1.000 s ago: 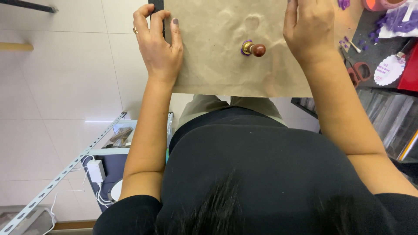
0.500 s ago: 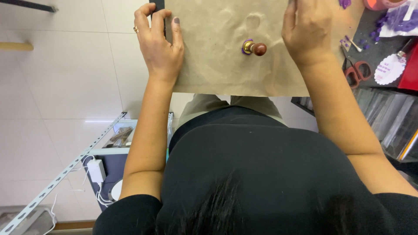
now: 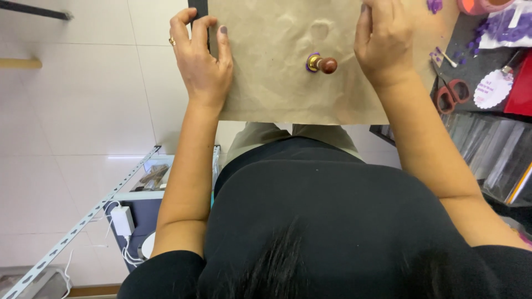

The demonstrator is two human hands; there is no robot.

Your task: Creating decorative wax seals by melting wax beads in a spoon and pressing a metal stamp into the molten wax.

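Head camera, looking straight down past a black top: a person presses a sheet of brown paper (image 3: 288,72) flat at the top of the frame, at 12 o'clock, with both hands resting on it.

The left hand (image 3: 202,63), at about 11 o'clock, grips the paper's left edge; its fingers are curled over the edge with the thumb lying on top of the sheet, and a ring shows on one finger. The right hand (image 3: 382,47), at 1 o'clock, lies palm down on the sheet with fingers close together and pointing away, cut off by the frame's upper edge, so whether it pinches anything cannot be told.

Between the two hands, near the sheet's middle, a small stamp with a wooden knob (image 3: 322,64) stands on a purple wax blob. Faint round dents mark the paper just above it.

The paper looks light, thin and limp, likely to crease or tear if tugged; it seems best held at its side edges with flat fingers, as both hands have it. The stamp appears small, hard and liable to tip, best taken by the knob.

At 2 o'clock, on a dark tabletop (image 3: 471,66), lie red-handled scissors (image 3: 451,94), a scalloped white tag (image 3: 492,88) and a clear bag of purple beads (image 3: 507,27). At 8 o'clock, below, stand a metal shelf rail (image 3: 83,221) and a white charger (image 3: 123,219).
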